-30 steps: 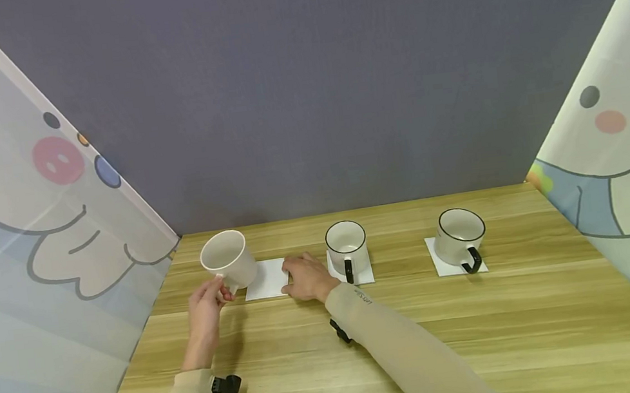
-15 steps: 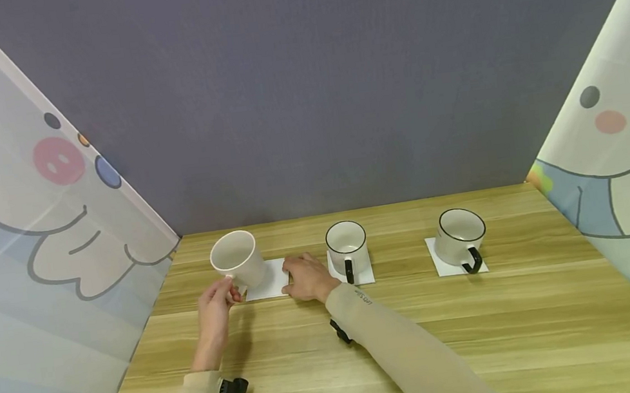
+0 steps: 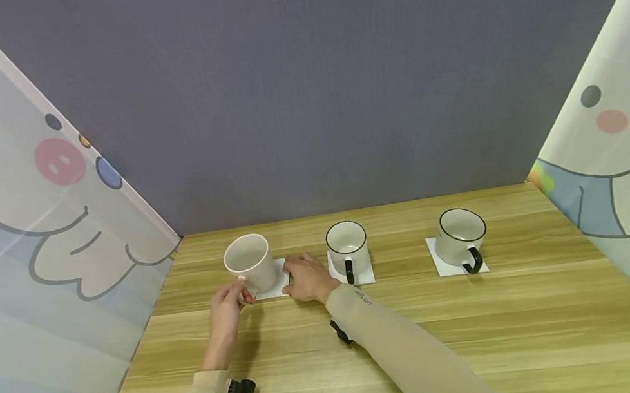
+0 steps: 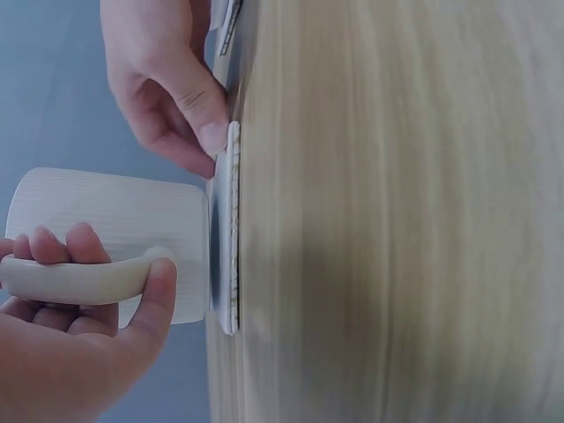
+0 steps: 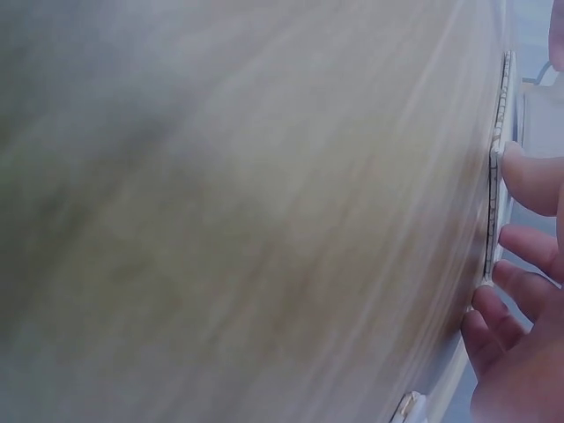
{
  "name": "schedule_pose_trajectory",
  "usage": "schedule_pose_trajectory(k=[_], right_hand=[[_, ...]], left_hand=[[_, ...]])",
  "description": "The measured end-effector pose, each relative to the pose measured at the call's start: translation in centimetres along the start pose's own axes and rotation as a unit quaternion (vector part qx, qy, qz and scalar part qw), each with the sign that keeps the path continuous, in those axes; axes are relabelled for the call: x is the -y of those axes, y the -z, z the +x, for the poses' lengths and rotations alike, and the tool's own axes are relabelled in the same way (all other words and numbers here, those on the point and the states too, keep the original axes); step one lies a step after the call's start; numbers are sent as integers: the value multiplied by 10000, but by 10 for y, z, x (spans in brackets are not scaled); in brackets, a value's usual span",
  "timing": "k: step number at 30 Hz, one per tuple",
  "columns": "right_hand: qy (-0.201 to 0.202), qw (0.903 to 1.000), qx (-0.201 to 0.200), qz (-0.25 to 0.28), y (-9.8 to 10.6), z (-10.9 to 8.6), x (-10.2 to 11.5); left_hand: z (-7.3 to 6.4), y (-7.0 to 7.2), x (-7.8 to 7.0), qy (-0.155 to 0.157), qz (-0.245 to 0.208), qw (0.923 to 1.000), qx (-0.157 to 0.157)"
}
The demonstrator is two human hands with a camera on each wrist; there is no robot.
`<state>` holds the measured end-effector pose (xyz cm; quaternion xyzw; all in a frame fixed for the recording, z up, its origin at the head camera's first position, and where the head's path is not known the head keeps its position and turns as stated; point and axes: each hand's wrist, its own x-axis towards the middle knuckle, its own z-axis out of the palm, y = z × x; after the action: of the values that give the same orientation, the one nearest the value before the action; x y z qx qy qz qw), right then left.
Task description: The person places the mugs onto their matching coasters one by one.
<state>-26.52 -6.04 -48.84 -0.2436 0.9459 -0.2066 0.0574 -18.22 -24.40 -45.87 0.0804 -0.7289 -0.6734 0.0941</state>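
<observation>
My left hand (image 3: 226, 313) pinches the handle (image 4: 75, 280) of a plain white mug (image 3: 254, 269), thumb and fingers wrapped round it in the left wrist view. The mug stands upright over a square white coaster (image 3: 282, 286), its base right at the coaster's top face. On the coaster's right side, my right hand (image 3: 308, 280) grips the edge, with the thumb at the near corner and the fingers at the far one. Seen from the right wrist, the coaster's edge (image 5: 492, 211) runs along the thumb and fingertips. The mug covers much of the coaster in the head view.
Right of my right hand, a black-rimmed white mug (image 3: 346, 245) sits on its coaster (image 3: 366, 276). Farther right another black-rimmed mug (image 3: 459, 235) rests on a coaster (image 3: 445, 267). A grey panel (image 3: 332, 91) rises behind the wooden table (image 3: 399, 316).
My left hand has carried the white mug rightward and slightly lower, from the coaster's left side to over it. The right hand has kept its place at the coaster's edge.
</observation>
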Motion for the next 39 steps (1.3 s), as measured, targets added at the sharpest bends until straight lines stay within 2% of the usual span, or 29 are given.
schedule_pose_trajectory(k=[11, 27, 39], right_hand=[[-27, 9999, -72, 112, 1, -1, 0], [44, 9997, -178, 185, 0, -3, -1], [230, 9996, 79, -149, 13, -8, 8]], left_hand=[[0, -9, 4, 31, -344, 9994, 26], [1, -16, 5, 108, -270, 9995, 128], [2, -15, 2, 312, -87, 9991, 257]])
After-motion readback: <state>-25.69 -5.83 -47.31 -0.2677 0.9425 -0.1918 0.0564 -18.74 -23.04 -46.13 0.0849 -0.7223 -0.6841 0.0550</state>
